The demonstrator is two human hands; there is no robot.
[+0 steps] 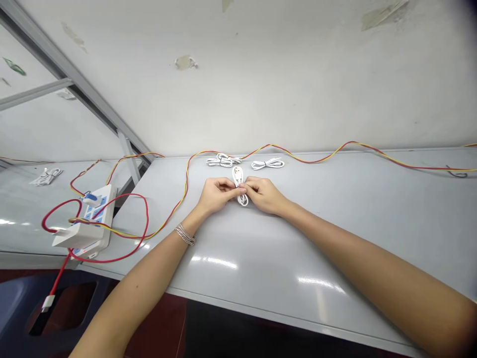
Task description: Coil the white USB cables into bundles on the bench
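A white USB cable [243,200], coiled into a small bundle, is pinched at its middle between both hands just above the table. Its plug points toward the wall. My left hand [218,195] grips the bundle from the left with thumb and fingers pressed together. From the right, my right hand [265,194] pinches the same spot, the two thumbs nearly meeting. Whether a tie is there is hidden by the fingertips. Behind the hands lie a bundle of white cable [222,160] and another tied white cable [267,163], each with a dark tie.
A red and yellow twisted wire [286,150] runs along the wall side of the grey table [335,199]. At the left, a white power strip [106,219] carries a charger [80,235] and a looped red cable [148,219]. Another white cable bundle [46,176] lies beyond the metal frame.
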